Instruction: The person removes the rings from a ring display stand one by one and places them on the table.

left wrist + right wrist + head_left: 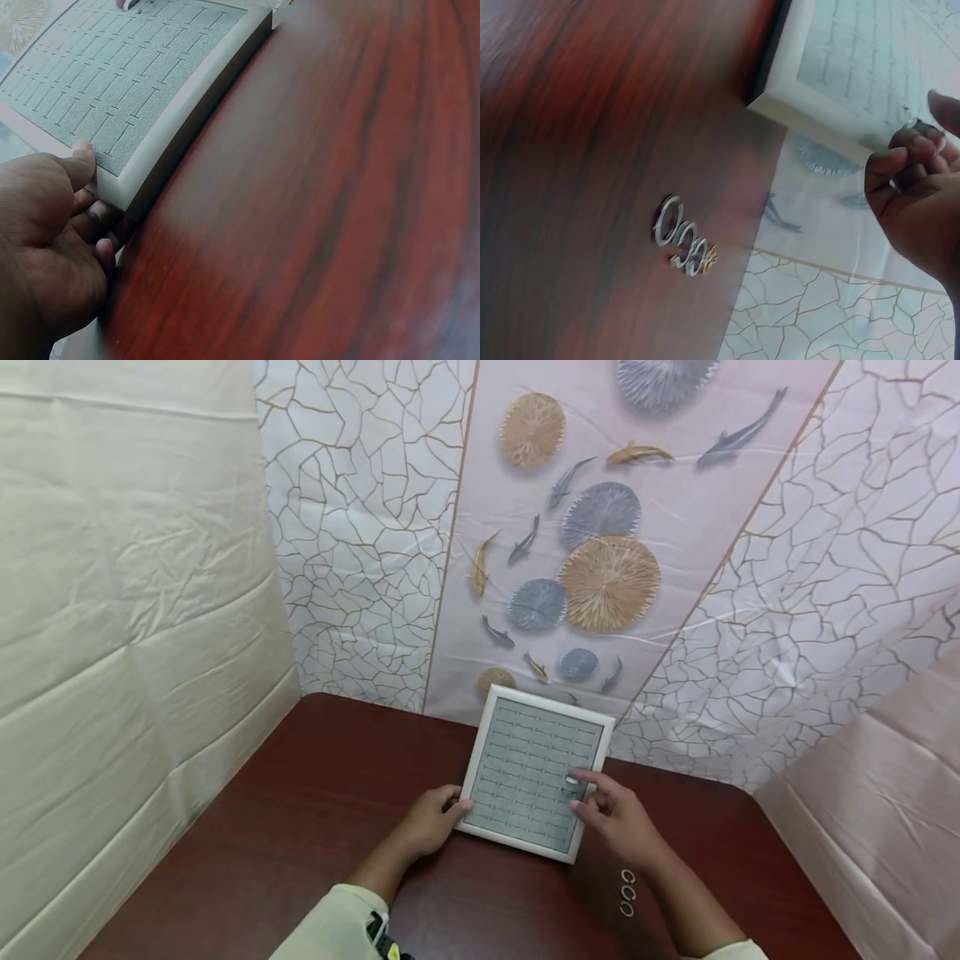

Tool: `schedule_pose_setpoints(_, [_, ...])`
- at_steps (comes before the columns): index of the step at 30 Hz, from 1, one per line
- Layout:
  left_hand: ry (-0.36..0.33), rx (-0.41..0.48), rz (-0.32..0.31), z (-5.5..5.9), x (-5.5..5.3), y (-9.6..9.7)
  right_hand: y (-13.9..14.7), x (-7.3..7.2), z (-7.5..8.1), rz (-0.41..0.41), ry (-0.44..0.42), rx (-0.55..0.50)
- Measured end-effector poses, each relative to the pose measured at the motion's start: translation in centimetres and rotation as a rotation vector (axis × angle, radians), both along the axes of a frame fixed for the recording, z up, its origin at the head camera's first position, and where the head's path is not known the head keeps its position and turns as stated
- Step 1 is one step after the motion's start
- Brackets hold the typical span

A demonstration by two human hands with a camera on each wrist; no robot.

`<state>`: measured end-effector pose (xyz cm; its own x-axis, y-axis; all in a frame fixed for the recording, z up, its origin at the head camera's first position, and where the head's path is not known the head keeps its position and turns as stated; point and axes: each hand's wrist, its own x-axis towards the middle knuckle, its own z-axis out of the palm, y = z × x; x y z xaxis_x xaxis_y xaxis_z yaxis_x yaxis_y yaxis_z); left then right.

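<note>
Left hand (431, 821) grips a slotted tray (555, 706) at the table's (375, 760) far edge; right hand (621, 822), finger and thumb apart, touches a ring (572, 780) there. Most slots look bare; loose rings (692, 251) remain nearby, so work seems early.

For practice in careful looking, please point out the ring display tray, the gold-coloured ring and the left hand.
Ring display tray (519, 781): head view, on its grey slotted pad.
Gold-coloured ring (711, 259): right wrist view, on its band.
Left hand (54, 251): left wrist view, on the palm.
</note>
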<state>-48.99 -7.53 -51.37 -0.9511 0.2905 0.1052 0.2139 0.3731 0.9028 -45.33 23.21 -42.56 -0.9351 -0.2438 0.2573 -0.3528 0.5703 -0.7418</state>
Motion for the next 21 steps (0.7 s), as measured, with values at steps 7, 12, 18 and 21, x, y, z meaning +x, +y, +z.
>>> schedule_pose_setpoints(7, [0.006,-0.014,0.013,-0.1,-0.1,0.1,-0.9,0.2,0.6,-0.06,-0.12,-0.015])
schedule_pose_setpoints(12, [0.009,-0.01,0.004,-0.3,0.0,0.1,-1.2,0.3,0.7,-0.058,-0.165,-0.009])
schedule_pose_setpoints(18, [0.027,0.007,0.002,0.0,0.0,0.1,-1.2,0.1,0.7,-0.073,-0.161,-0.017])
schedule_pose_setpoints(21, [0.022,-0.011,0.008,-0.1,0.0,0.1,-1.1,0.1,0.5,-0.092,-0.157,-0.023])
